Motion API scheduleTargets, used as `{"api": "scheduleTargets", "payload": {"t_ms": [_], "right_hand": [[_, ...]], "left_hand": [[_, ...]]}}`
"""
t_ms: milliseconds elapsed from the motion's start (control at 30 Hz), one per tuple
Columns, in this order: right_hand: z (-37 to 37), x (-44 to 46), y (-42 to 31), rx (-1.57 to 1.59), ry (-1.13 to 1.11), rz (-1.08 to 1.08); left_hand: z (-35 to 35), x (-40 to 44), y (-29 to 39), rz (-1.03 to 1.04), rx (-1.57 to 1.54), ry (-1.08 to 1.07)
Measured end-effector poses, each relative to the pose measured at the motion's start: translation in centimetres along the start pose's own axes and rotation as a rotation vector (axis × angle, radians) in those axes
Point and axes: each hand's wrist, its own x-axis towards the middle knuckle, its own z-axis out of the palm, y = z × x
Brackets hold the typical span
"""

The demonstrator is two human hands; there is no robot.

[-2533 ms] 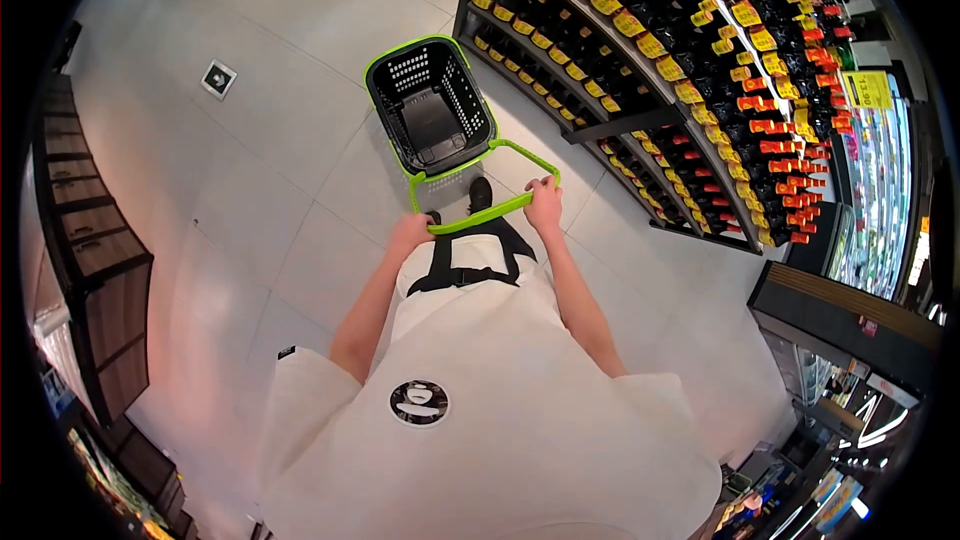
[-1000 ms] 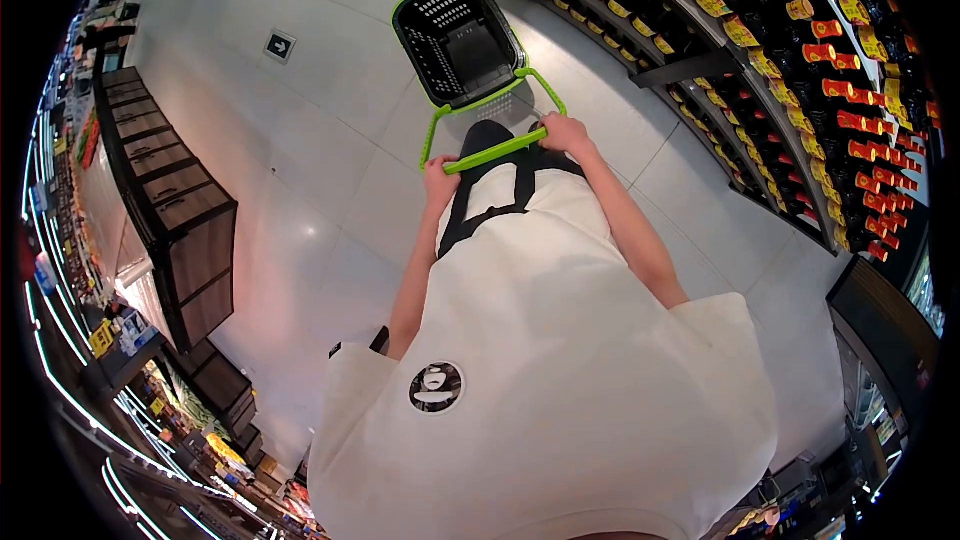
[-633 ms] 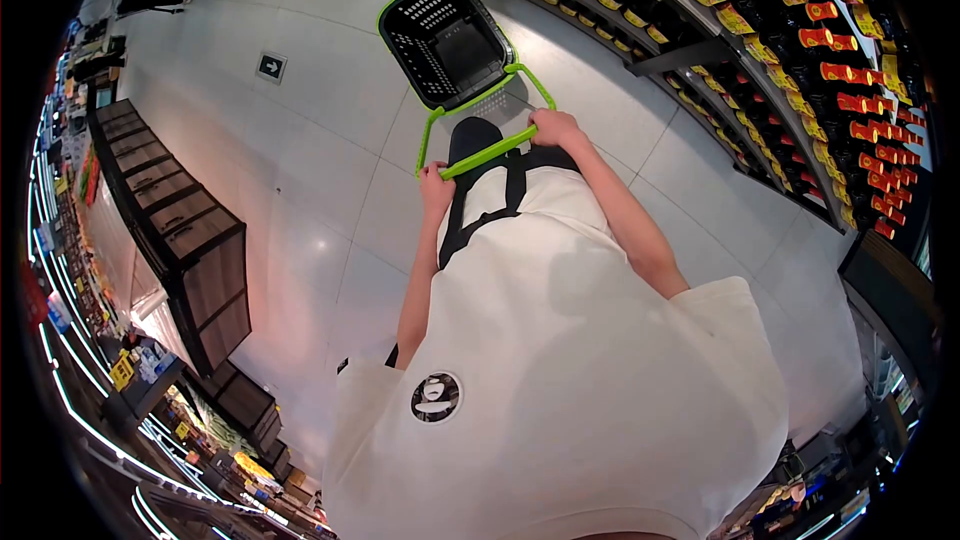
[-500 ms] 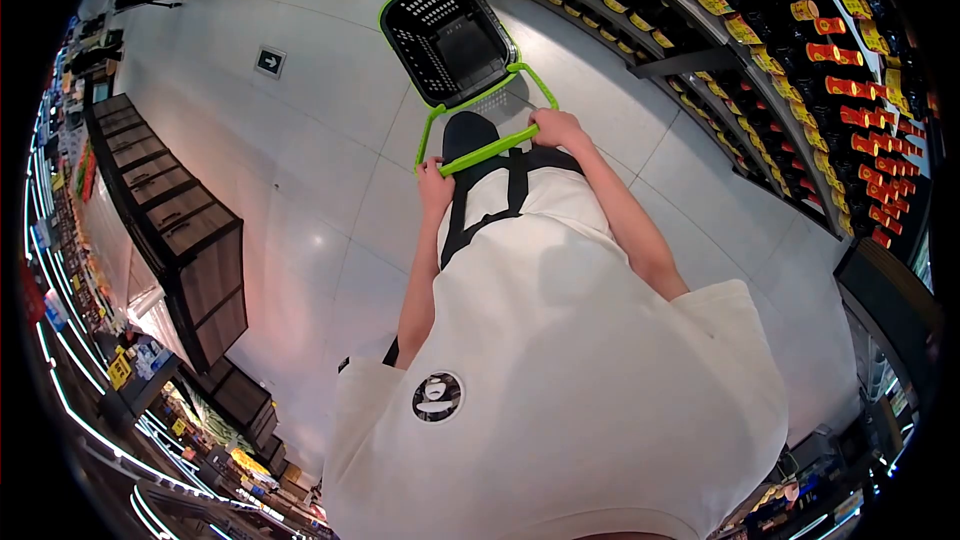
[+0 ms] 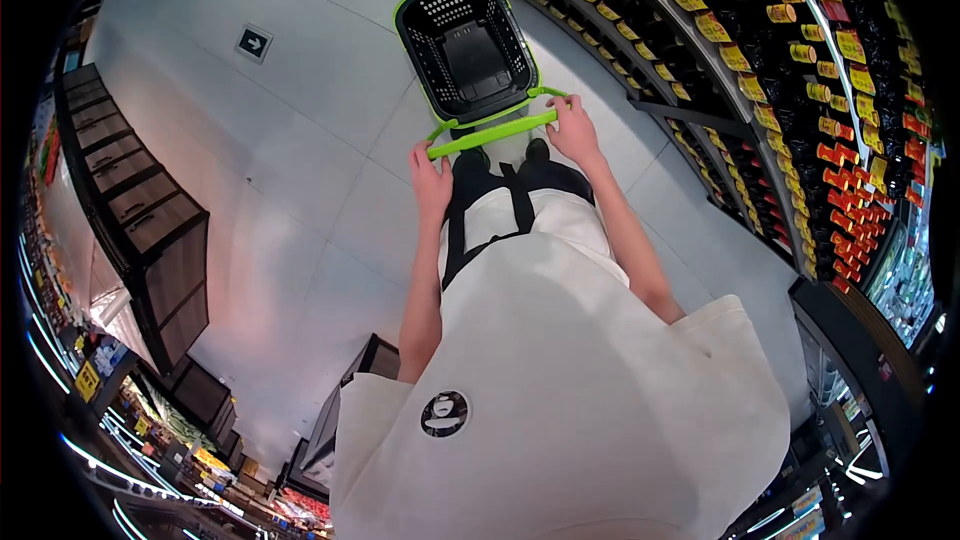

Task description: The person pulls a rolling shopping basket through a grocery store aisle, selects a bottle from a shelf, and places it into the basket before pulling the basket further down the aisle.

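Left hand [image 5: 432, 183]: grip narrow, fingers bent around the left end of the green handle [image 5: 493, 133]. Right hand [image 5: 576, 130]: grip narrow, fingers curled over the right end of the same handle. The underside of each grip is hidden. The handle's crossbar lies between the hands, near the lower rim of the black basket [image 5: 466, 52], which is located at the upper centre of the frame, over the tiled floor [image 5: 330, 130]. Shoes [image 5: 537, 150] are visible just below the crossbar. Bottle shelves [image 5: 700, 60] occupy the upper right; a floor sign [image 5: 254, 43] is at the upper left.

Change from the frame 0.5 s ago: the crossbar is nearer the basket rim. Both hands maintain their hold on the handle.
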Motion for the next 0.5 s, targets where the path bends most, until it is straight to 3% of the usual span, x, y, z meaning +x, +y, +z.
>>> {"api": "scheduleTargets", "payload": {"t_ms": [67, 133, 200, 267, 333, 433, 467, 500], "right_hand": [[0.1, 2.1, -2.1, 0.112, 0.293, -0.029], [0.5, 4.2, -3.7, 0.114, 0.297, -0.016], [0.8, 6.3, -5.1, 0.126, 0.446, 0.032], [0.9, 8.1, -5.6, 0.173, 0.439, 0.075], [0.5, 10.2, -6.3, 0.173, 0.408, 0.122], [0.3, 13.7, -6.2, 0.148, 0.413, 0.073], [0.1, 14.9, -6.2, 0.180, 0.358, 0.106], [0.1, 16.2, -6.1, 0.124, 0.376, 0.071]], "left_hand": [[-0.5, 3.0, -0.3, 0.049, -0.059, 0.041], [-1.0, 5.5, -1.0, 0.079, -0.082, 0.013], [-1.6, 7.9, -1.2, 0.010, -0.139, -0.025], [-1.7, 9.8, -1.4, -0.061, -0.197, -0.073], [-1.8, 12.3, -2.1, 0.089, -0.151, -0.024], [-0.6, 16.0, -4.6, 0.155, -0.117, 0.055], [-0.3, 16.8, -5.4, 0.147, -0.128, 0.059], [-0.2, 17.5, -5.9, -0.016, -0.087, -0.011]]}}
